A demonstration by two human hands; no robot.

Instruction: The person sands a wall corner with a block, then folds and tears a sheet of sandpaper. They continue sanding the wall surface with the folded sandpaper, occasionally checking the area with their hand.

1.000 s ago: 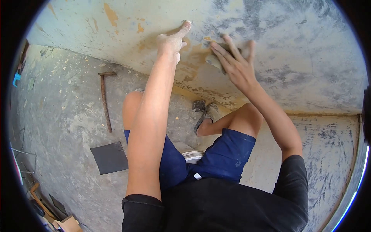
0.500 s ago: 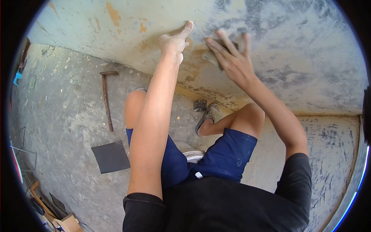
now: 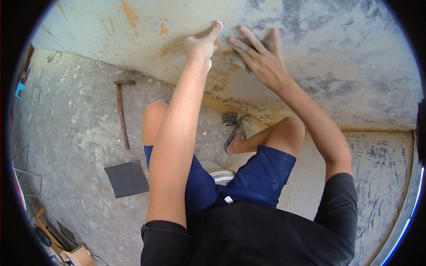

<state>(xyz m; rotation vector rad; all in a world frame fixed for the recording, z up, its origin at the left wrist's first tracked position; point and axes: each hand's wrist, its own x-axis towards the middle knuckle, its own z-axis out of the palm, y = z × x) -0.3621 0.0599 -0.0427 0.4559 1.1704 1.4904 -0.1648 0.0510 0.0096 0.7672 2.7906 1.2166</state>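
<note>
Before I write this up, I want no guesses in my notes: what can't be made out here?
All in the head view:
Pad: full shape, hidden under the right hand.
Left hand: most fingers, hidden behind the hand itself.
Rimmed thing between the thighs: most of it, hidden by the shorts.
Box: lower part, cut off by the bottom edge.

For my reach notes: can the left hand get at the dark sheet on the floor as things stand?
Probably yes: the dark sheet lies on the floor with nothing on top, though the left hand must come back from the wall.
</note>
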